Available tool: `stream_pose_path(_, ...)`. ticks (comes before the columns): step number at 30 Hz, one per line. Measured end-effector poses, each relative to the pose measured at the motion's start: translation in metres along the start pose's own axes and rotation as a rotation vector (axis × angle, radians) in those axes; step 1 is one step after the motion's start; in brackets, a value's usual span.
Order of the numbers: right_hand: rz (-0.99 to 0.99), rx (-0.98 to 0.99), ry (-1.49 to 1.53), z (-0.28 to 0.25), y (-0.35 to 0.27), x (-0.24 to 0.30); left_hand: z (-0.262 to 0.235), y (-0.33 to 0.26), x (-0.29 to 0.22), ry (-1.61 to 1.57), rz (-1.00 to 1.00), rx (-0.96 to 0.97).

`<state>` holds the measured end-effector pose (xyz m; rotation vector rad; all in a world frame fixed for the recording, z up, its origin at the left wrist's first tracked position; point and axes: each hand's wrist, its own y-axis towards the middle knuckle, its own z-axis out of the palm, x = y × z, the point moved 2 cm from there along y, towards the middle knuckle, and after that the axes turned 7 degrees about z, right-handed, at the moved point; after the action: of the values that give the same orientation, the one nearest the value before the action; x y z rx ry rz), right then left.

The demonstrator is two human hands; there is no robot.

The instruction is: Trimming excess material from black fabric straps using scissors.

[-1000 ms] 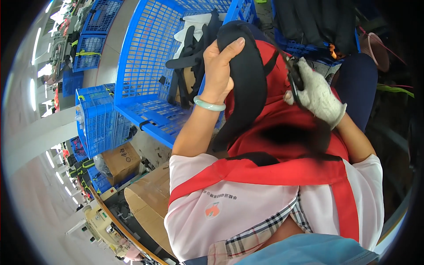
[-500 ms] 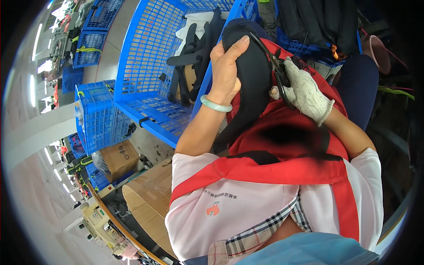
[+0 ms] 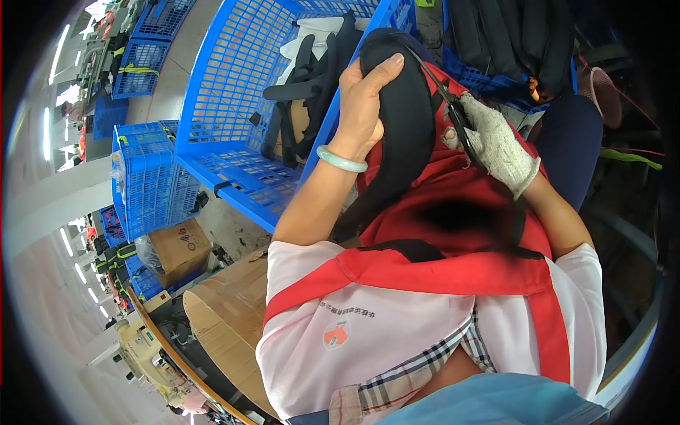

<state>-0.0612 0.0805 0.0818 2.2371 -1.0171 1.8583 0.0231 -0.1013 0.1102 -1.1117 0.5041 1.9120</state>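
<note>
My bare left hand [image 3: 363, 99], a pale green bangle at its wrist, grips a padded black fabric strap [image 3: 409, 127] with the thumb on top. The strap curves over at its upper end and hangs down toward my lap. In a knitted white glove, my right hand [image 3: 494, 142] is closed round the handles of dark scissors [image 3: 459, 117]. Their blades point up and to the left, lying along the strap's upper right edge. Whether the blades touch the fabric I cannot tell. Beneath both hands my red apron [image 3: 453, 180] covers my lap.
A large blue plastic crate [image 3: 234, 92] on the left holds several black straps [image 3: 301, 92]. Another blue crate [image 3: 489, 81] at the upper right carries black padded pieces [image 3: 510, 35]. Further left stand stacked blue crates [image 3: 145, 170], a cardboard box [image 3: 177, 251] and a sewing machine [image 3: 145, 354].
The scissors and my right hand have shifted slightly down and to the right, and the blades look closer together. My left hand keeps its hold on the strap. The whole view has moved a little.
</note>
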Motion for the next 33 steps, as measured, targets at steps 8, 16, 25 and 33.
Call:
stream_pose_path(8,0.100,0.134,0.554,-0.008,-0.002,0.003,0.008,-0.002,0.002,0.003,0.009,0.089)
stream_pose_path(16,-0.166,-0.040,-0.147,-0.018,0.003,-0.009,0.008,-0.001,-0.001,0.076,0.042,0.094)
stream_pose_path(25,-0.164,-0.146,-0.022,-0.021,0.014,-0.025,0.012,0.000,0.005,0.087,0.015,0.175)
stream_pose_path(33,-0.039,0.050,0.083,-0.036,0.004,-0.022,0.011,0.002,0.007,0.151,-0.039,0.220)
